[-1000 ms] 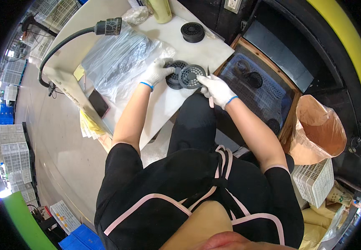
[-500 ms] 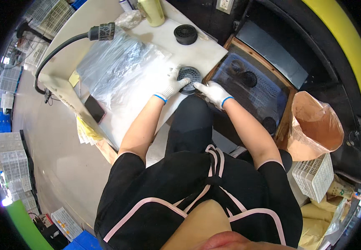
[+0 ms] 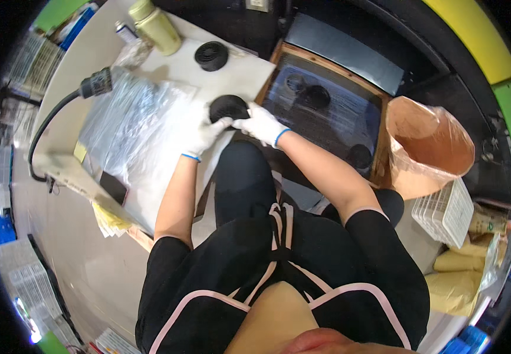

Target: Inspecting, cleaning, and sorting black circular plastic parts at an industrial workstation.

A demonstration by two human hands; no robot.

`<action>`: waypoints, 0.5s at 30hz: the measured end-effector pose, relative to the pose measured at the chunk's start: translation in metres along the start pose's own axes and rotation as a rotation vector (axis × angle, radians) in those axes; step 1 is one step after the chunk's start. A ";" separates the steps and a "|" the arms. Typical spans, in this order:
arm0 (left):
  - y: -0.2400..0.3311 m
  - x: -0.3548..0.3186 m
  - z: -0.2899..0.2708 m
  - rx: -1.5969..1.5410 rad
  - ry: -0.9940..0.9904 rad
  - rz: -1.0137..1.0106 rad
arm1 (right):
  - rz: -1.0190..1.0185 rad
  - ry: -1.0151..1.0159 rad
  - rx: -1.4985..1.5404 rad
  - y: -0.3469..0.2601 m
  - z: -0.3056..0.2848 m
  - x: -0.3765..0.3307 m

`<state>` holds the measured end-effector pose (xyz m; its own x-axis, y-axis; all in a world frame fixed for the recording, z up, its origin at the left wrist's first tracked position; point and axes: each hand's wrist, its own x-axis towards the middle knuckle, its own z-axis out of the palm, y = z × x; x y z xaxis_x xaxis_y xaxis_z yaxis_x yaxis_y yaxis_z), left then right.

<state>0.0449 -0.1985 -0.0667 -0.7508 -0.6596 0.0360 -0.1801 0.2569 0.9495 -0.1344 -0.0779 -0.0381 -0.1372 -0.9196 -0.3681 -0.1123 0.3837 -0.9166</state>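
Observation:
Both my hands wear white gloves and meet over a round black disc-shaped part [image 3: 227, 107] at the near edge of a white table [image 3: 249, 74]. My left hand [image 3: 205, 134] grips the part from below and left. My right hand [image 3: 263, 125] holds its right side. A second round black part [image 3: 211, 56] with a ribbed top lies alone farther back on the table. A stack of clear plastic bags [image 3: 124, 127] lies just left of my left hand.
A wooden-framed box lined with dark plastic [image 3: 326, 112] holds several black parts right of the table. A brown paper bag [image 3: 429, 144] stands open beyond it, with a white basket [image 3: 447, 212] nearby. A green bottle [image 3: 155, 26] and a black hose nozzle [image 3: 93, 85] rest on the table.
Both hands have closed together on the black part near the table's edge; earlier they held two flat round pieces apart, side by side. The view has shifted slightly.

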 end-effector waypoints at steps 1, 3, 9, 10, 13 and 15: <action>0.010 0.004 0.002 -0.096 -0.049 -0.077 | 0.049 -0.045 0.036 -0.005 -0.008 -0.006; 0.030 0.015 0.024 -0.434 0.043 -0.175 | 0.012 -0.015 0.217 0.030 -0.022 0.003; -0.022 0.030 -0.022 0.009 0.168 -0.336 | 0.115 0.132 0.005 0.078 -0.073 -0.014; -0.014 0.031 -0.031 0.131 0.152 -0.340 | 0.136 0.280 0.017 0.096 -0.088 -0.014; -0.005 0.030 -0.039 0.500 0.175 -0.252 | 0.187 0.590 -0.208 0.128 -0.134 0.000; 0.002 0.026 -0.037 0.751 0.206 -0.148 | 0.267 0.629 -0.193 0.127 -0.154 0.011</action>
<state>0.0488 -0.2411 -0.0518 -0.5665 -0.8224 0.0524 -0.7041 0.5161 0.4877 -0.3018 -0.0263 -0.1345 -0.7203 -0.5910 -0.3631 -0.1596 0.6507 -0.7424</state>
